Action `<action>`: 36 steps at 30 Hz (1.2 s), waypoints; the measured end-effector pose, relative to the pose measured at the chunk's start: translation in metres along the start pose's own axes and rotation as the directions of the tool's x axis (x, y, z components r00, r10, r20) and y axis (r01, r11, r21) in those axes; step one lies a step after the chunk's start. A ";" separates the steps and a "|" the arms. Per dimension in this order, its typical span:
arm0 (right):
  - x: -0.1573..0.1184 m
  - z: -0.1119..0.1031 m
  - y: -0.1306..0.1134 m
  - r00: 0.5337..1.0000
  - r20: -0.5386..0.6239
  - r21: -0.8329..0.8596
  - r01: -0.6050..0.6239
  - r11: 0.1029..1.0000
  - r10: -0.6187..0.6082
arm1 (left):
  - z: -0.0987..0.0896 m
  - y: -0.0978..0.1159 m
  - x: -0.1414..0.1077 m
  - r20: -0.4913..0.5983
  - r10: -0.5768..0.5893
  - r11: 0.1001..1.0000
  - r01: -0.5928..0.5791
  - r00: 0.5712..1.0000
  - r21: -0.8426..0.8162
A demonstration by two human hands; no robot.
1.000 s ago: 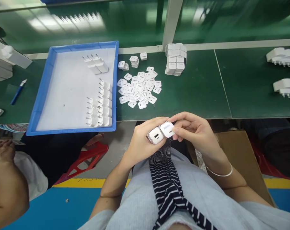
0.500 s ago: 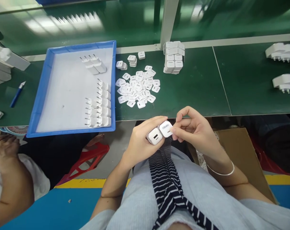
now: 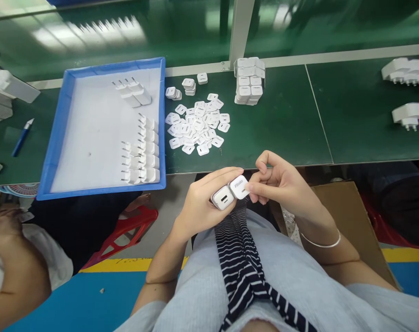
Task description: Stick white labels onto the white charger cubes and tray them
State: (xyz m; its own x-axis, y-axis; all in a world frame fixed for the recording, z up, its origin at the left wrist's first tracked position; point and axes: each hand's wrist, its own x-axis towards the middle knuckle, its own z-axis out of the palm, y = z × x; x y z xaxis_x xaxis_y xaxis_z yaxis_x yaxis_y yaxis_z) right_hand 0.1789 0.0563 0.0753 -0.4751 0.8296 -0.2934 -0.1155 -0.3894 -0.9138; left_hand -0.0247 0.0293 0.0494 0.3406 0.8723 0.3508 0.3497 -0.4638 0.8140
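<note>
My left hand [image 3: 199,200] is wrapped round two white USB chargers held side by side, their square ends facing up. One charger [image 3: 223,198] shows a dark port slot on its end. On the end of the other sits a white face plate [image 3: 237,185] with grey lettering. My right hand [image 3: 282,186] pinches the right edge of that plate between thumb and finger; whether the plate is fully seated I cannot tell. Beyond my hands, on the green table [image 3: 282,133], lies a loose heap of similar face plates [image 3: 199,127].
Left of the heap, a blue-rimmed tray [image 3: 163,138] holds several chargers with pins [image 3: 149,147]. Small plate stacks [image 3: 188,86] and a block of chargers [image 3: 249,87] stand behind. A blue-handled knife [image 3: 20,140] lies left. Another person's arm [image 3: 12,258] rests at left.
The view has shifted slightly. Both hands keep nearly the same hold, with my right thumb and finger still at the plate's edge.
</note>
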 end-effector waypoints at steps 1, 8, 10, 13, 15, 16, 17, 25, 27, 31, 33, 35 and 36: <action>0.000 0.000 0.000 1.000 0.003 0.004 0.003 1.000 -0.003 | 0.000 0.000 0.000 -0.002 0.005 1.000 -0.005 1.000 0.000; 0.002 0.002 0.002 0.999 -0.028 -0.040 0.023 0.999 -0.024 | 0.000 0.000 0.001 -0.009 -0.024 1.000 0.024 1.000 0.015; 0.003 0.003 0.002 0.999 -0.039 -0.055 0.035 0.998 -0.037 | 0.001 0.000 0.001 -0.019 -0.044 0.999 0.044 0.999 0.010; 0.004 0.006 0.002 0.998 -0.045 -0.074 0.042 0.996 -0.046 | 0.002 -0.001 0.000 -0.037 -0.072 0.997 0.072 0.997 -0.013; 0.004 0.006 0.002 0.998 -0.044 -0.085 0.043 0.996 -0.046 | 0.003 -0.002 -0.001 -0.047 -0.093 0.995 0.091 0.995 -0.029; 0.005 0.006 0.002 0.998 -0.044 -0.090 0.043 0.995 -0.047 | 0.004 -0.002 -0.001 -0.053 -0.103 0.994 0.101 0.993 -0.036; 0.005 0.006 0.002 0.998 -0.042 -0.096 0.044 0.994 -0.049 | 0.004 -0.002 -0.001 -0.060 -0.113 0.993 0.110 0.992 -0.043; 0.015 0.001 0.020 0.996 -0.038 -0.079 0.075 0.994 -0.078 | 0.006 -0.007 -0.002 -0.073 -0.290 0.898 0.245 0.954 -0.365; 0.017 0.004 0.026 0.995 -0.031 -0.047 0.098 0.994 -0.100 | 0.007 -0.010 -0.004 -0.036 -0.341 0.840 0.288 0.939 -0.460; 0.019 0.013 0.034 0.991 -0.043 -0.104 0.118 0.988 -0.123 | 0.009 -0.015 -0.008 -0.057 -0.408 0.821 0.339 0.911 -0.459; 0.024 0.015 0.037 0.992 -0.033 -0.153 0.118 0.981 -0.124 | 0.009 -0.017 -0.010 -0.109 -0.412 0.853 0.341 0.904 -0.396; 0.034 0.012 0.039 0.992 0.029 -0.169 0.126 0.978 -0.122 | 0.008 -0.020 -0.012 -0.143 -0.417 0.867 0.345 0.898 -0.359; 0.043 0.008 0.039 0.989 0.051 -0.188 0.145 0.971 -0.138 | 0.007 -0.022 -0.013 -0.154 -0.426 0.866 0.352 0.892 -0.355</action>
State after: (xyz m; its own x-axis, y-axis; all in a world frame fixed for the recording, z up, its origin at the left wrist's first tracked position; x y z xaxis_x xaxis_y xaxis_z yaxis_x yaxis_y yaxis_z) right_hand 0.1466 0.0731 0.0291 -0.4986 0.8538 -0.1498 -0.0173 -0.1825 -0.9830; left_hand -0.0306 0.0267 0.0235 0.0207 0.9991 0.0372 0.1128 -0.0393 0.9928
